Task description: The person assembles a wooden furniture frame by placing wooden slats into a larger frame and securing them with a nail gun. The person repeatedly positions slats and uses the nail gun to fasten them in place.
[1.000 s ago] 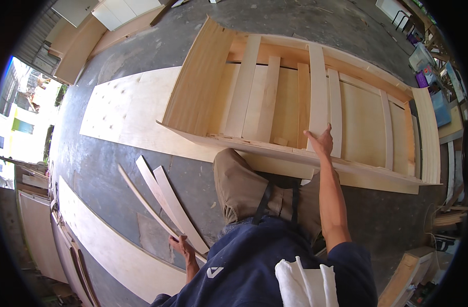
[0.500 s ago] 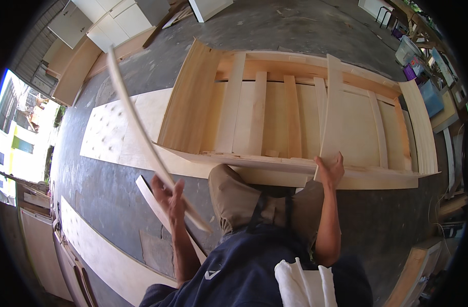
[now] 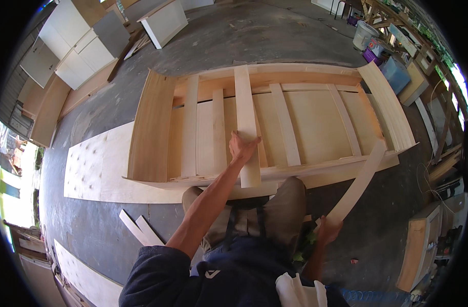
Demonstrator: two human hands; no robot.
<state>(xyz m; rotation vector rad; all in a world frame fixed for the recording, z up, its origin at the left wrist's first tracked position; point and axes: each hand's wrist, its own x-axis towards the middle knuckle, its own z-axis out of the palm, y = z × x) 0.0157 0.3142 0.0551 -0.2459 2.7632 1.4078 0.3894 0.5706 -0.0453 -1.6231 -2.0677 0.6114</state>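
A wooden slat [image 3: 246, 115] lies crosswise over a large shallow wooden frame [image 3: 152, 123], its near end sticking out past the frame's front edge. My left hand [image 3: 244, 147] reaches across my body and is closed around this slat. Low at the right, my right hand [image 3: 328, 230] grips the near end of another slat [image 3: 359, 184], which slants up to the frame's front right corner. Several fixed crosspieces [image 3: 285, 125] span the inside of the frame over a pale panel.
Two narrow boards [image 3: 139, 230] lie on the floor at left. A pale sheet [image 3: 85, 166] extends out beside the frame, and a long board [image 3: 88, 279] lies nearer. White cabinets [image 3: 83, 56] stand far left; tubs [image 3: 395, 74] and scrap wood line the right side.
My left hand has let go of its raised slat and taken over the crosswise one, now farther left on the frame. My right hand has moved down and right, holding another slat.
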